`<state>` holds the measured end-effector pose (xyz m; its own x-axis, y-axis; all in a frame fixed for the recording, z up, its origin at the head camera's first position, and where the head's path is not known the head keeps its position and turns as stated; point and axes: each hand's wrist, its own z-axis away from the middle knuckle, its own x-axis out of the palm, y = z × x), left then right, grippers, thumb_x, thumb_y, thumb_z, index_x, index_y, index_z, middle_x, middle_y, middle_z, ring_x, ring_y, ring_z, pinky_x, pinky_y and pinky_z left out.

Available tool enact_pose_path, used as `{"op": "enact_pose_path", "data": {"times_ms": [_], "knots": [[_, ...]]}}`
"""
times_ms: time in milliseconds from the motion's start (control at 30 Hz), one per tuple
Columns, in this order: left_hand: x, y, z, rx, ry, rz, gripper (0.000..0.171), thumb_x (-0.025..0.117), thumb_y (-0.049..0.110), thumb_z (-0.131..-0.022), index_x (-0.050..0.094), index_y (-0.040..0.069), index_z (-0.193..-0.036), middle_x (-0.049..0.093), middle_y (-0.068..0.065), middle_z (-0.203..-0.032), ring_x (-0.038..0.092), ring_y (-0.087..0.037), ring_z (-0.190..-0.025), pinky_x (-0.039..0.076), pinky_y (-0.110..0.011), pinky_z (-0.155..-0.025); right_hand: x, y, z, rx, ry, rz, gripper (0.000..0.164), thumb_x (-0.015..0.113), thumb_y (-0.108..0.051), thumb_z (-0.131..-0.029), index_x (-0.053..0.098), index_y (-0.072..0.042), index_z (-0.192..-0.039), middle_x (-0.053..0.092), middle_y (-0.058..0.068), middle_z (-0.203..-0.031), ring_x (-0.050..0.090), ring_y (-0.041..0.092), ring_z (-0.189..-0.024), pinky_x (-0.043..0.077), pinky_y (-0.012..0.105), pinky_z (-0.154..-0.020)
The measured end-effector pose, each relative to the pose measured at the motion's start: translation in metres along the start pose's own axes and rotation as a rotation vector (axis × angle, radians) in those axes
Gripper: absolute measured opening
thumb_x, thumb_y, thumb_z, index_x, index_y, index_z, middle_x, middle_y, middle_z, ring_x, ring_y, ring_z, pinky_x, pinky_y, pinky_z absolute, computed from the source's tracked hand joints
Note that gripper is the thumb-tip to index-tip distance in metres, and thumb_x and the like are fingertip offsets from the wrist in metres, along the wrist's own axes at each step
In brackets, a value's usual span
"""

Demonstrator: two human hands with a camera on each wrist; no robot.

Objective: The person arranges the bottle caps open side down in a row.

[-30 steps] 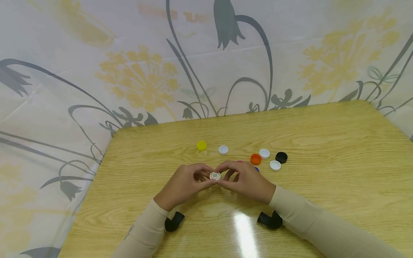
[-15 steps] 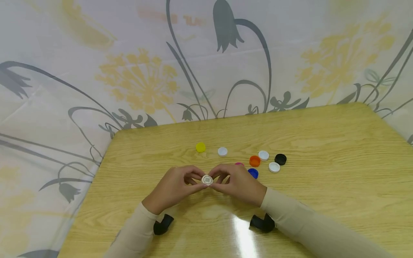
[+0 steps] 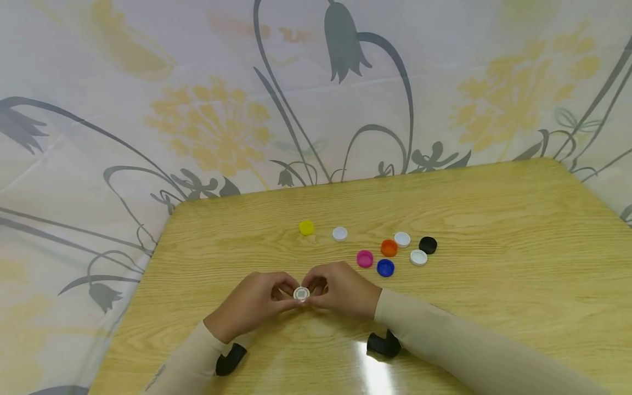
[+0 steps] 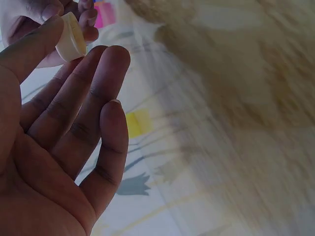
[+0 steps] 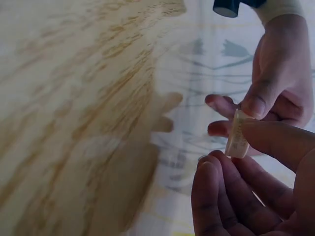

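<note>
A small white bottle cap (image 3: 302, 294), with a greyish square mark on its face, is held between both hands over the table. My left hand (image 3: 252, 304) pinches it from the left with thumb and fingers. From the right, my right hand (image 3: 343, 291) pinches the same cap. In the left wrist view, the left thumb presses one side of the white cap (image 4: 71, 39), while the little finger stays apart from it. The right wrist view shows the cap (image 5: 238, 135) edge-on between the right thumb and fingertips, with the left hand (image 5: 283, 83) behind.
Beyond the hands lie a yellow cap (image 3: 306, 227), a white cap (image 3: 339, 233), a pink cap (image 3: 365, 259) and a blue cap (image 3: 385, 267). Farther right are an orange cap (image 3: 389, 248), a black cap (image 3: 428, 245) and two more white ones. A patterned cloth (image 3: 222, 109) hangs behind the wooden table (image 3: 494, 219).
Both hands have moved left and nearer to the body, carrying the white cap between them. The pink and blue caps, partly covered by the right hand before, now show fully.
</note>
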<state>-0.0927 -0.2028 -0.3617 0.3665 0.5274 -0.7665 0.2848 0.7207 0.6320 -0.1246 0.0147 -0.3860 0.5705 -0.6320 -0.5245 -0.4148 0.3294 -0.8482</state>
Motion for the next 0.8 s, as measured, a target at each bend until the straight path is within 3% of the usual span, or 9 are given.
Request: {"op": "enact_pose_path", "data": {"times_ms": [267, 533, 800], "knots": [[0.002, -0.008, 0.001, -0.011, -0.013, -0.027, 0.019, 0.072, 0.035, -0.092, 0.073, 0.019, -0.104, 0.074, 0.01, -0.092, 0.066, 0.0, -0.078, 0.054, -0.022, -0.072, 0.008, 0.005, -0.01, 0.041, -0.046, -0.015, 0.013, 0.078, -0.016, -0.088, 0.071, -0.008, -0.095, 0.072, -0.002, -0.085, 0.063, 0.002, -0.076, 0.053, 0.018, -0.072], [0.005, -0.013, 0.003, -0.022, 0.02, -0.071, 0.018, 0.078, 0.03, -0.088, 0.073, 0.019, -0.101, 0.069, 0.011, -0.093, 0.056, -0.001, -0.069, 0.049, -0.02, -0.065, 0.012, 0.005, -0.015, 0.047, -0.057, 0.075, 0.011, 0.077, -0.023, -0.089, 0.069, -0.015, -0.09, 0.065, -0.01, -0.078, 0.056, 0.0, -0.071, 0.049, 0.019, -0.068], [0.007, -0.014, 0.003, -0.003, 0.016, -0.102, 0.021, 0.079, 0.032, -0.086, 0.074, 0.016, -0.099, 0.067, 0.009, -0.092, 0.053, -0.005, -0.07, 0.047, -0.02, -0.064, 0.012, 0.003, -0.017, 0.036, -0.091, 0.141, 0.009, 0.076, -0.021, -0.088, 0.071, -0.014, -0.088, 0.059, -0.009, -0.074, 0.05, 0.002, -0.068, 0.044, 0.019, -0.065]]}}
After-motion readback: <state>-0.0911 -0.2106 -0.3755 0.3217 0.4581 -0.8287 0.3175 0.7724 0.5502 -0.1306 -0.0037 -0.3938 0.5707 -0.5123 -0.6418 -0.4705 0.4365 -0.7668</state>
